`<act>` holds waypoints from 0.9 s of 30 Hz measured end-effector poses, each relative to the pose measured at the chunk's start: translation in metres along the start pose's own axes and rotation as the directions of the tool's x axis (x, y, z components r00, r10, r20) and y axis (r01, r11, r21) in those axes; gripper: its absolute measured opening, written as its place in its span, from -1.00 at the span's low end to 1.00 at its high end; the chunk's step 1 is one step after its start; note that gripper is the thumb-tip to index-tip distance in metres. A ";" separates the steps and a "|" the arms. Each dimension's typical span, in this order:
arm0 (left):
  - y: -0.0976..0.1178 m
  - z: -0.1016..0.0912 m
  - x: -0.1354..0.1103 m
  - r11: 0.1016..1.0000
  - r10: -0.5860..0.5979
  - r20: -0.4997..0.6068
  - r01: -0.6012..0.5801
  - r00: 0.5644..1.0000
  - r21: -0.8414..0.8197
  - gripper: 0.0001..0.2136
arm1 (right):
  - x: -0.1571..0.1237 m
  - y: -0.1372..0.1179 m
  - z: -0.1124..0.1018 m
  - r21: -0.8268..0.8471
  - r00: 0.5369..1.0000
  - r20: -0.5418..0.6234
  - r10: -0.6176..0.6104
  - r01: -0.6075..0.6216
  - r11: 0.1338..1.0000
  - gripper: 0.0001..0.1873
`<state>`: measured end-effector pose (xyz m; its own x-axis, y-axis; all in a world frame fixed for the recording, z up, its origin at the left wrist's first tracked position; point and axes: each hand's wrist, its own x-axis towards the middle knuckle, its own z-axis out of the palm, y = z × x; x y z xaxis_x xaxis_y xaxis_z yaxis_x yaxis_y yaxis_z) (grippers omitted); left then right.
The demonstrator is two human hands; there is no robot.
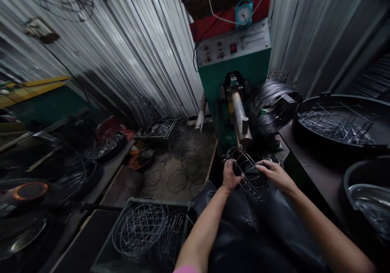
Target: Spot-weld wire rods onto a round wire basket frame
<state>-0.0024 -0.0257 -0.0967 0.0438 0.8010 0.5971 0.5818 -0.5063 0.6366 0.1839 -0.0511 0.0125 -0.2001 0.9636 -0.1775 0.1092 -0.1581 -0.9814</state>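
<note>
We see a box (103,250) with round wire racks (141,226) in it. Next, our left hand (232,176) has its fingers tight on a wire frame (250,179), near the tip of the green machine (250,61). Our right hand (276,174) pinches the other side. Farther right, bits of wire (338,124) lie in a black tray (379,122) on our worktop (307,171).

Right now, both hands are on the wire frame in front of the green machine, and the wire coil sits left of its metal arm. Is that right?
No: the head view shows the wire coil to the right of the metal arm. The left hand and right hand are indeed on the wire frame, in front of the green machine.
</note>
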 end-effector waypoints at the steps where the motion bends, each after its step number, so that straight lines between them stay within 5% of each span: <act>1: -0.001 0.000 0.002 1.000 -0.030 -0.004 0.030 1.000 -0.009 -0.45 | 0.005 -0.003 0.002 -0.012 1.000 -0.006 -0.017 0.017 1.000 -0.55; 11: -0.012 0.004 0.014 0.982 -0.169 0.034 0.172 0.985 -0.084 -0.44 | 0.032 -0.008 0.009 -0.105 0.993 -0.072 -0.092 0.085 0.991 -0.58; 18: -0.016 0.004 0.017 0.980 -0.168 0.050 0.173 0.984 -0.098 -0.46 | 0.011 0.022 -0.008 -0.045 1.000 0.020 -0.003 0.004 0.999 -0.55; 27: -0.015 0.003 0.020 0.915 -0.314 0.091 0.327 0.945 -0.238 -0.44 | 0.029 -0.004 0.003 -0.070 0.998 -0.020 -0.067 0.066 0.995 -0.60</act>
<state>-0.0076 -0.0006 -0.0960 -0.0673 0.9451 0.3199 0.3533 -0.2773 0.8935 0.1749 -0.0236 0.0111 -0.1872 0.9762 -0.1097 0.1638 -0.0791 -0.9833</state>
